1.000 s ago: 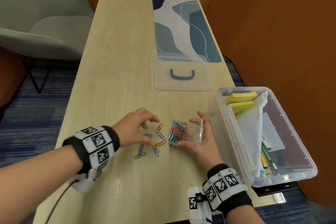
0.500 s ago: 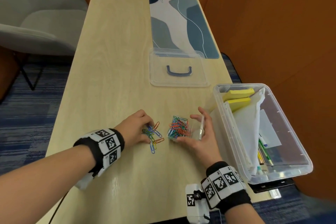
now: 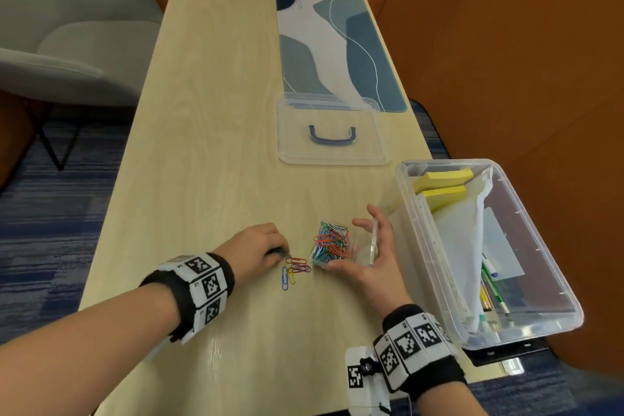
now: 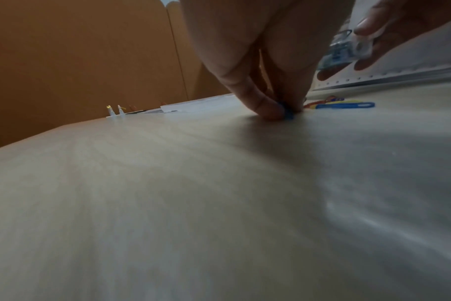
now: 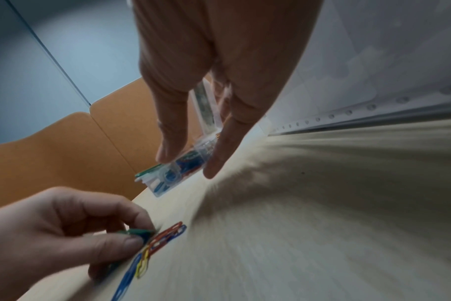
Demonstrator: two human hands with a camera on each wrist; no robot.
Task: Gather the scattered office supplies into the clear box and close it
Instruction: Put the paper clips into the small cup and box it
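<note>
Pinching a green clip (image 5: pixel 139 232) off the worktop (image 3: pixel 202 179), the left hand (image 3: pixel 253 246) gathers loose clips (image 3: pixel 297 268); the right hand (image 3: pixel 371 253), fingers curled round it, tilts the small case (image 3: pixel 332 243) toward them to receive. Beyond, the clear box (image 3: pixel 526 324) stands open, its lid (image 3: pixel 332 132) farther off.

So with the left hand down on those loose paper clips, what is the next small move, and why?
Probably lift the pinched clip and drop it into the small clear case, then return for the others. The left hand pinches a clip on the table, several loose clips lie beside it, and the right hand holds the open case, which is not yet in the clear box.
</note>
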